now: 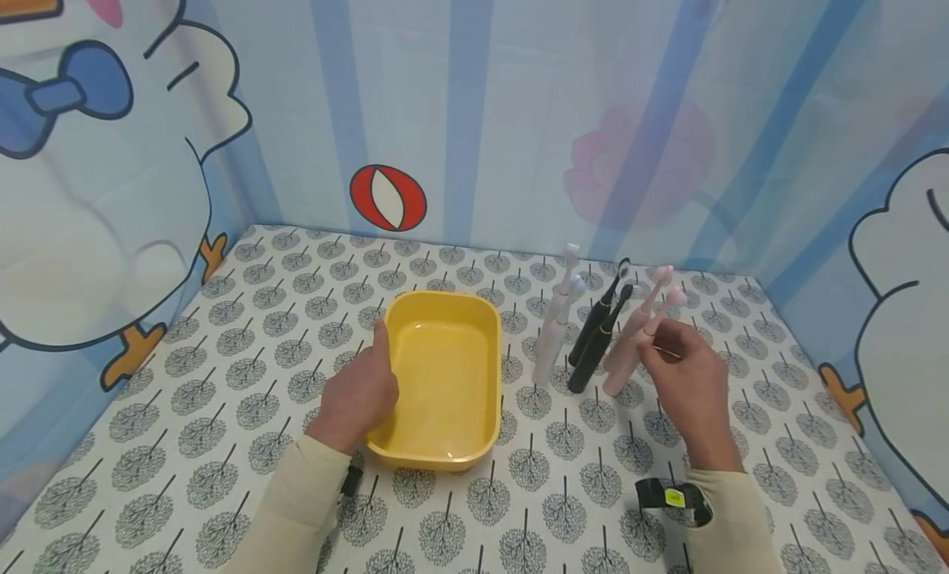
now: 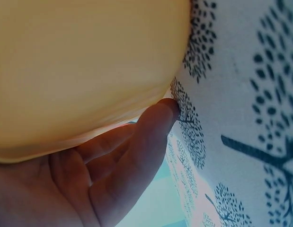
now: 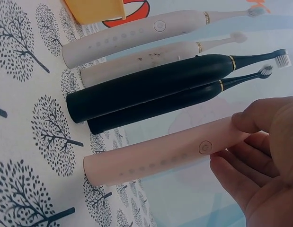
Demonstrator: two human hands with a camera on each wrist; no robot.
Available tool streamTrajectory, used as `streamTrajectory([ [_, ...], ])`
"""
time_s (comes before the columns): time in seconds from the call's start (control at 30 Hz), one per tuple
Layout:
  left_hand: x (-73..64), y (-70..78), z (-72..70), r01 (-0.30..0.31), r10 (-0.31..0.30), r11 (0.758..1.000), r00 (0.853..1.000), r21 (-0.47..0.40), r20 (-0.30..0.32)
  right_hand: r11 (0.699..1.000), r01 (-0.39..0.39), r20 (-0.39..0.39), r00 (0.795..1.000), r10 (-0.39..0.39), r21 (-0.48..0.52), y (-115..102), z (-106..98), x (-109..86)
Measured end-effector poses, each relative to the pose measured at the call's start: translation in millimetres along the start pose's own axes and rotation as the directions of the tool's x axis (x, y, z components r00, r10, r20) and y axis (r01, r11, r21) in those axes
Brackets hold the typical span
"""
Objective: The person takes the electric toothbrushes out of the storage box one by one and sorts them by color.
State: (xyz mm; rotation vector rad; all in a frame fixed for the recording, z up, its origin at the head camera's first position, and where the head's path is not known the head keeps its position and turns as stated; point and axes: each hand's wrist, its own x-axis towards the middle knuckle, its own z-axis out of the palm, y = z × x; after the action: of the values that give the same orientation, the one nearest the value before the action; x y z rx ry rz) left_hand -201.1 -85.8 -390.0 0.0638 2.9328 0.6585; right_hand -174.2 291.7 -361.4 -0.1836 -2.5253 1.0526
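Observation:
My left hand (image 1: 359, 397) grips the left side of a yellow plastic tray (image 1: 445, 368), the thumb at its rim. In the left wrist view the fingers bend against the outside of the tray wall (image 2: 80, 71). At the right, my right hand (image 1: 685, 380) pinches the nearer pink electric toothbrush (image 3: 155, 153) near the top of its handle. That toothbrush stands upright, and its base looks to be at the cloth. Behind it is a second pink toothbrush (image 1: 643, 312), mostly hidden in the right wrist view.
Left of the pink pair stand two black electric toothbrushes (image 1: 591, 358), one behind the other. Two white ones (image 1: 550, 347) stand between these and the tray. A tree-patterned cloth (image 1: 245, 409) covers the table, and a printed curtain (image 1: 519, 105) hangs behind.

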Motion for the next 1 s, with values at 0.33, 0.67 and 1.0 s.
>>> streamTrajectory([
  [0.33, 1.2, -0.3, -0.2, -0.004, 0.004, 1.0, 1.0, 0.003, -0.002, 1.0, 0.013, 0.021, 1.0, -0.014, 0.014, -2, -3, -1.0],
  [0.67, -0.6, -1.7, -0.1, -0.001, 0.001, 1.0, 1.0, 0.001, 0.004, 1.0, -0.005, 0.016, 1.0, 0.005, -0.006, -6, -5, -5.0],
  [1.0, 1.1, 0.6, -2.2, 0.017, -0.017, 1.0, 1.0, -0.007, 0.017, 0.997, -0.049, -0.125, 0.991, 0.042, -0.053, -23, -29, -35.7],
])
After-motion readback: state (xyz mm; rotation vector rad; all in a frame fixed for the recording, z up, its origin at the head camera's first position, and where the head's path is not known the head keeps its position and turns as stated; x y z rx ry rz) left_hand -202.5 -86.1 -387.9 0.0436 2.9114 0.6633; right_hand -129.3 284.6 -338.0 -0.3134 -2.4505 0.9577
